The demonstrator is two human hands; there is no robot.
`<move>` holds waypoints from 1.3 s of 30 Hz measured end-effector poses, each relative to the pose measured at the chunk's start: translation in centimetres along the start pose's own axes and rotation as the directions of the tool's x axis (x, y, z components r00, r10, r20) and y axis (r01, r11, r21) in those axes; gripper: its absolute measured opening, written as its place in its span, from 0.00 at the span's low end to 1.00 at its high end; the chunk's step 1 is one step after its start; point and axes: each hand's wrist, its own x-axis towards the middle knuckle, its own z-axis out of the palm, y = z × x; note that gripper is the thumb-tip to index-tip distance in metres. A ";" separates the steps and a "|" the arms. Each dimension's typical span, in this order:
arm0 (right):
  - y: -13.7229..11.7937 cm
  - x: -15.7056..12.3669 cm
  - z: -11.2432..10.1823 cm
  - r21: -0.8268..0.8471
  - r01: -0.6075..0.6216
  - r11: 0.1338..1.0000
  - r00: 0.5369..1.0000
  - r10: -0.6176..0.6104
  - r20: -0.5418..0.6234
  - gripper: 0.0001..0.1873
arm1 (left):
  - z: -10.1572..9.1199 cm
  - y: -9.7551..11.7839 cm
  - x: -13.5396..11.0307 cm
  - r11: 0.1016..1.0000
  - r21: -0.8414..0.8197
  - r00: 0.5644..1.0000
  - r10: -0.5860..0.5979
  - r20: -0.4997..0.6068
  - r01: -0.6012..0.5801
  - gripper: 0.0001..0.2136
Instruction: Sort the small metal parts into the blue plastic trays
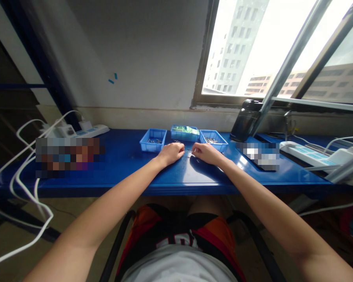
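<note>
My left hand (172, 152) rests low over the blue table, its fingers curled closed; whatever they hold, if anything, is hidden. Facing it across a small gap, my right hand (206, 152) pinches a small thin metal piece (189, 150) that pokes out toward the left. Its exact kind is too small to tell. Beyond my left hand stands a blue bin (153, 147) with thin metal parts in it. Another blue bin (220, 146), holding a pile of similar metal parts, is just behind my right hand. Between them, a third blue bin (179, 136) carries a green-and-white packet (186, 129).
A black bottle (243, 121) stands at the back right, near a blurred-out flat object (260, 156). Power strips (307, 154) with white cables lie at both ends of the table (129, 172). A pixelated patch covers things at the left. A metal post (294, 58) slants past the window.
</note>
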 end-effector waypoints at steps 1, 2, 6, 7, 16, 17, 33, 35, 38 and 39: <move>0.0 0.0 0.0 0.001 0.002 1.000 1.000 -0.002 0.002 0.05 | 0.0 0.0 0.0 1.000 0.003 1.000 0.000 0.002 0.000 0.07; -0.1 0.0 -0.1 0.002 0.002 1.000 1.000 -0.002 0.004 0.06 | -0.1 0.1 0.0 1.000 0.006 1.000 0.001 0.003 -0.001 0.07; -0.1 0.0 -0.1 0.004 -0.004 1.000 1.000 0.004 0.018 0.06 | -0.2 0.2 0.0 1.000 0.015 1.000 -0.008 0.008 0.008 0.07; -0.1 0.0 -0.1 0.004 -0.005 1.000 1.000 0.005 0.018 0.06 | -0.3 0.2 0.0 1.000 0.017 1.000 -0.011 0.011 0.011 0.07; -0.3 0.0 -0.2 0.011 -0.007 1.000 1.000 0.007 0.013 0.06 | -0.2 0.2 -0.1 1.000 0.010 1.000 -0.011 0.002 0.011 0.08; -0.3 -0.1 -0.2 0.010 -0.004 1.000 1.000 0.004 0.011 0.06 | -0.2 0.2 -0.1 1.000 0.010 1.000 -0.012 0.000 0.012 0.08; 0.2 0.1 0.1 -0.041 0.022 0.999 1.000 -0.023 -0.012 0.13 | -0.4 0.5 -0.2 0.999 0.008 0.999 -0.041 0.009 0.041 0.11; 0.2 0.1 0.1 -0.038 0.022 0.999 1.000 -0.022 -0.013 0.13 | -0.4 0.5 -0.2 0.999 0.008 0.999 -0.040 0.016 0.040 0.11; 0.2 0.0 0.1 -0.040 0.019 0.999 1.000 -0.019 -0.012 0.13 | -0.4 0.5 -0.2 0.999 0.011 0.999 -0.043 0.019 0.043 0.11; 0.2 0.0 0.1 -0.042 0.017 0.999 1.000 -0.018 -0.010 0.14 | -0.3 0.5 -0.2 0.999 0.011 0.999 -0.044 0.020 0.044 0.11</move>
